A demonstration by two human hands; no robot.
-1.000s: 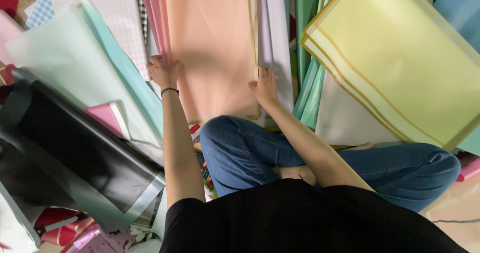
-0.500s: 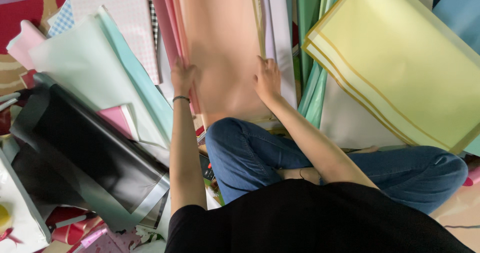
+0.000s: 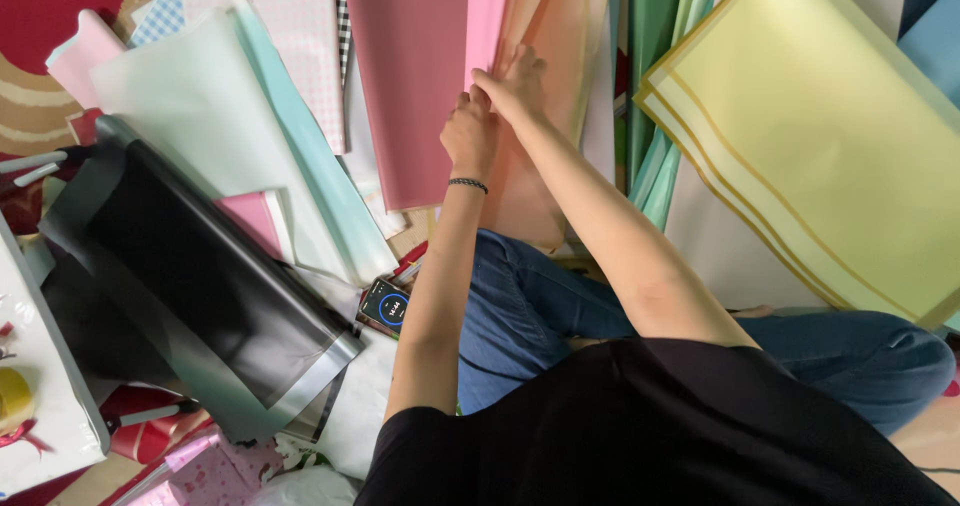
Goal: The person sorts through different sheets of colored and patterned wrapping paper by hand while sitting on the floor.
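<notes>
The person sits on the floor with paper all around. The left hand (image 3: 470,138) and right hand (image 3: 515,84) are close together, both pinching the edge of a peach sheet (image 3: 560,26) up at twelve o'clock. A dark pink sheet (image 3: 410,76) lies beside it at eleven o'clock. A yellow sheet (image 3: 820,136) lies at two o'clock, a black sheet (image 3: 200,266) at nine.

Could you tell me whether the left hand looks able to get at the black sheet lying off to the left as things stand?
Probably yes. The left hand is up at the peach sheet beside the right hand, but the black sheet lies uncovered on that side, with nothing between.
</notes>
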